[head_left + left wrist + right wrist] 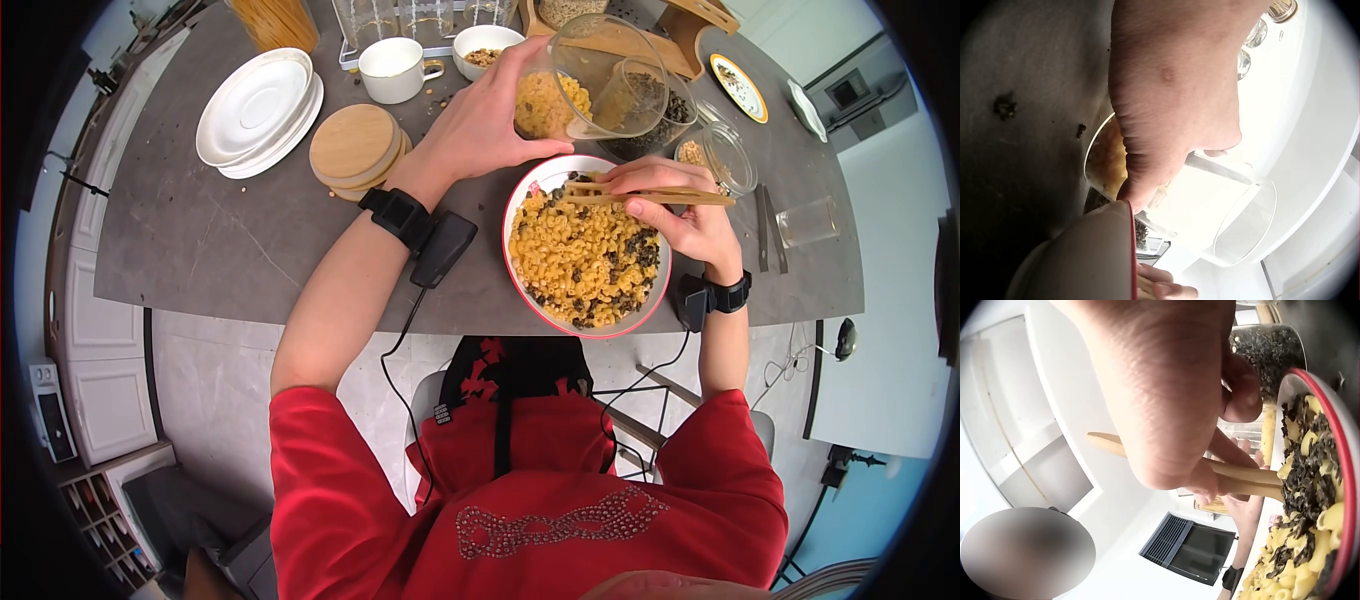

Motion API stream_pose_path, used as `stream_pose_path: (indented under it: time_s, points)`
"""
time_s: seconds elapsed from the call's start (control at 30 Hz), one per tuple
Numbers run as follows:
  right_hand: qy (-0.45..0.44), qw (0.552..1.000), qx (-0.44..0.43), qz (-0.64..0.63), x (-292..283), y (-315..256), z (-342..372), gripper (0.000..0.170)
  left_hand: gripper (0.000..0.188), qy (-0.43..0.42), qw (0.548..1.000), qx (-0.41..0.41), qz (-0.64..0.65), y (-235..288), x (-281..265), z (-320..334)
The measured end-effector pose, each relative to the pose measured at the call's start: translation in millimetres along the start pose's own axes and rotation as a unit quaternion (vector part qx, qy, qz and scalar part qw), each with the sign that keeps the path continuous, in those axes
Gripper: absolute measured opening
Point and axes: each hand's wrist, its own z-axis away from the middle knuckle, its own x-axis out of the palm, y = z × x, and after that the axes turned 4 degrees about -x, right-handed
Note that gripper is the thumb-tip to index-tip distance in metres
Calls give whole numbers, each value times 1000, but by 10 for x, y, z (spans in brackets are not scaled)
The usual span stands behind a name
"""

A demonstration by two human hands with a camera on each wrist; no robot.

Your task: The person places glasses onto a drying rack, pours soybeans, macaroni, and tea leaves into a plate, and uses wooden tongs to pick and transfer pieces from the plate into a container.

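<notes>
A white bowl with a red rim [507, 235] holds yellow elbow macaroni [580, 255] mixed with dark dried leaves [1310, 487]. My right hand [690, 215] pinches wooden tongs [690, 197] over the bowl's far side; in the right wrist view their tips reach the leaves. Just beyond the bowl, my left hand [480, 125] grips a clear glass jar [612, 75] with thumb and fingers on either side. Macaroni [545, 105] lies in the bottom of that jar, which has a wide uncovered mouth. Seen from the left wrist, the hand covers part of the jar.
Behind the bowl stands a jar of dark leaves [660, 125], with a smaller glass jar [730, 160] to its right. Metal tongs [769, 230] and a drinking glass [808, 222] lie farther right. Wooden coasters [352, 145], stacked plates [255, 110] and a white cup [392, 70] are on the left.
</notes>
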Motion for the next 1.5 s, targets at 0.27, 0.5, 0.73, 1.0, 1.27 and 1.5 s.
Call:
stream_pose_path:
  time_s: [0.27, 0.5, 0.73, 1.0, 1.27, 1.5]
  points:
    - [-29, 999, 20, -37, 24, 23, 9, 14, 113, 1, 1000, 2, 1, -19, 4, 7]
    - [-24, 998, 51, -29, -2, -4, 38, 17, 113, -9, 1000, -8, -3, 2, -1, 5]
    - [77, 983, 22, -167, -27, 38, 140, 18, 114, -1, 1000, -2, -8, -14, 5, 11]
    - [253, 949, -108, -156, -38, 159, 125, 20, 116, -16, 1000, -18, -10, -17, 0, 8]
    - [211, 955, -62, -199, -95, 174, 183, 43, 115, -8, 1000, -13, -6, -32, 6, 14]
    - [75, 987, 50, -132, -5, 37, 126, 21, 113, -16, 1000, -22, 2, -23, 12, 28]
